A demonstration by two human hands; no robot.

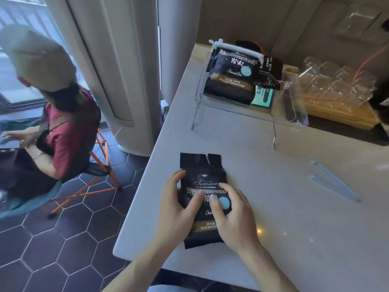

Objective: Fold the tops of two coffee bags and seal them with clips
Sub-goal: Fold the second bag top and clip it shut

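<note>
A black foil coffee bag w/ gold band and pale blue round sticker [203,199] lies flat on the white tabletop [294,239], close to its near-left edge, top pointing away from the person. Its top strip is unfolded and torn, w/ a notch cut into it. Both hands are spread flat on the bag's front: left hand [179,205] on the left half, right hand [233,216] on the right half, fingers nearly meeting over the print. Nothing is gripped; the bag is only pressed down, prob. to flatten it and push air out.

Step in hand, as judged: prep before the fold on the second bag. The first black coffee bag [229,79] is already set on a clear acrylic stand [248,114] toward the far edge, w/ a white bar clip [237,48] across its top, so approx. half the task looks done.

Next move calls for the torn top strip to be rolled toward the person in even folds, one hand kept on the fold while the other is sent for the pale blue long plastic clip [334,181], which lies open toward the right edge, well apart from the bag. The ragged notch may make the fold uneven.

Nothing lies between bag and clip. Clear plastic packs on a yellow tray [341,114] sit at the far-right corner, out of the way. A seated person in a red top [63,127] is off the tabletop's left side.
</note>
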